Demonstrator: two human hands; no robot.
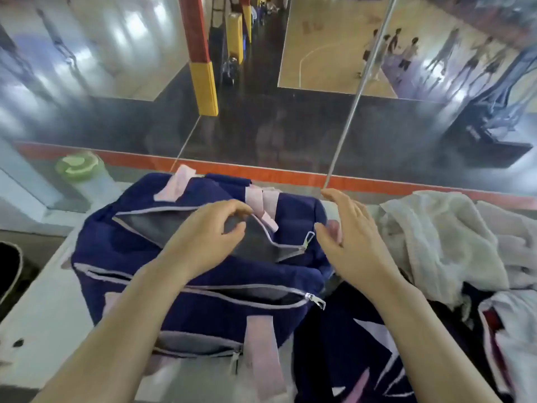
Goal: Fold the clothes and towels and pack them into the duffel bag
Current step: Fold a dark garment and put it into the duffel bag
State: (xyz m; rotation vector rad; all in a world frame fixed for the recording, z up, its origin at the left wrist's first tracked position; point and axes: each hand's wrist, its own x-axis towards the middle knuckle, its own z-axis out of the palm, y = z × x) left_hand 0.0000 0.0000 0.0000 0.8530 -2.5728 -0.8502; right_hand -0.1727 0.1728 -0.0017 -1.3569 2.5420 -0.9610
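A navy duffel bag with pale pink straps lies on a white table; its top zipper is open and shows a grey lining. My left hand hovers over that opening with fingers loosely curled, holding nothing. My right hand is open with straight fingers beside the bag's right end, near the zipper pull. A white towel lies crumpled to the right. A navy garment with white and pink markings lies at the front right, beside a white garment with red trim.
A green-lidded container stands at the back left of the table. A glass pane runs along the far edge, overlooking a sports hall far below. A dark object sits off the table's left side.
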